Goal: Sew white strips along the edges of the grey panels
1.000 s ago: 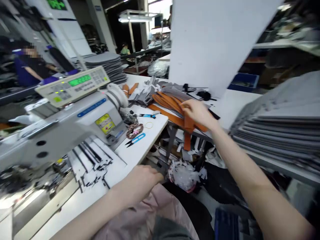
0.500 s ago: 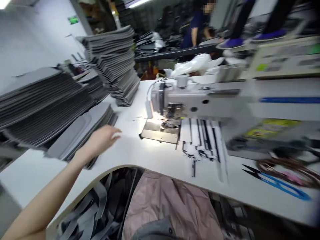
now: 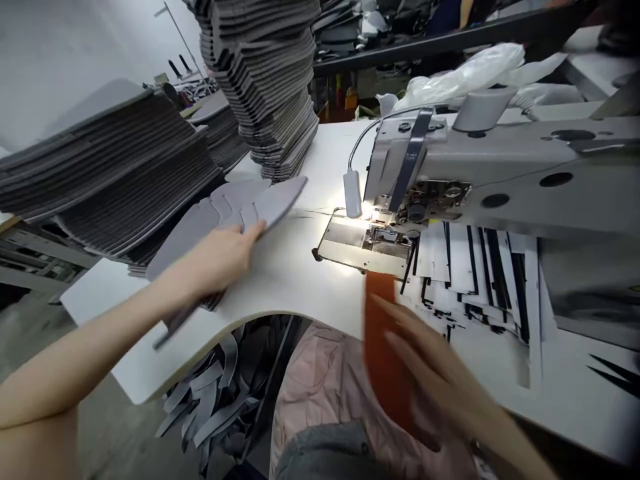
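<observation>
My left hand (image 3: 225, 257) is closed on the near edge of a grey fabric panel (image 3: 285, 197), which tilts over a low pile of similar panels at the left of the white table. My right hand (image 3: 440, 373) holds a flat orange-brown piece (image 3: 380, 353) at the table's front edge, above my lap; it is smeared by motion, and its material is unclear. Between and beyond both hands stands a sewing machine (image 3: 500, 173), its lamp lighting the metal needle plate (image 3: 360, 250). Neither hand touches the machine.
Tall stacks of grey panels (image 3: 270, 87) rise at the back and far left (image 3: 110, 160). White strips with black edges (image 3: 475, 267) lie right of the needle plate. Dark scissor blades (image 3: 620, 377) point in from the right. Grey offcuts (image 3: 215, 387) fill a bin below the table's curved edge.
My left hand, empty before, now grips a grey panel and has lifted it off the pile. My right hand has come into view with the orange-brown piece. The view has shifted leftward and down.
</observation>
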`<state>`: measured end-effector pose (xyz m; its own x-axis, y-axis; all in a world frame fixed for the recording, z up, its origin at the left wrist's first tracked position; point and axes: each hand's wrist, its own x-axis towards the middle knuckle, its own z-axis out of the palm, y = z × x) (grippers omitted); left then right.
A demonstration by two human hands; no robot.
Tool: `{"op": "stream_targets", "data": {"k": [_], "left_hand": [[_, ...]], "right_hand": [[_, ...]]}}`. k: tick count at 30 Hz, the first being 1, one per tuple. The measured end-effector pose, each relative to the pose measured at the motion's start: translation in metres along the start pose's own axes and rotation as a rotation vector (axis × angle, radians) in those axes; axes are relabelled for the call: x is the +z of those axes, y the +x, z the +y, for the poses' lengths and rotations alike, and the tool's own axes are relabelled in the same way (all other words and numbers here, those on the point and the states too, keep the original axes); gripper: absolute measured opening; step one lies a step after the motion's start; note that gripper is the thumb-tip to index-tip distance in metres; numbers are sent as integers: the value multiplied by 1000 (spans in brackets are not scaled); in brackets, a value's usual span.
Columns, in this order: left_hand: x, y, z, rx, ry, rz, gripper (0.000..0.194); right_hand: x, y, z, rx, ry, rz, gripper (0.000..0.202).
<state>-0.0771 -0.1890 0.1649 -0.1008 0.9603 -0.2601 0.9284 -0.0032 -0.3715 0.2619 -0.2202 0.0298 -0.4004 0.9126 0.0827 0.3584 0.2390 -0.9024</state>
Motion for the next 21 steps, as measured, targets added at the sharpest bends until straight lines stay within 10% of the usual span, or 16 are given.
{"op": "stream_targets", "data": {"k": [4,8,14,21], "left_hand": [[7,-28,71,376,-132,-179,72],[28,-17,95,601,-359,-197,46],[74,38,44,14,-62,342,65],[80,40,-22,-466,-110,265,91]], "right_hand": [[81,63,-5,110,329,-53,62],[112,95,13,71,399,179,60],[110,89,22,-108,110,303,68],[115,87,24,-178,42,298,68]]}}
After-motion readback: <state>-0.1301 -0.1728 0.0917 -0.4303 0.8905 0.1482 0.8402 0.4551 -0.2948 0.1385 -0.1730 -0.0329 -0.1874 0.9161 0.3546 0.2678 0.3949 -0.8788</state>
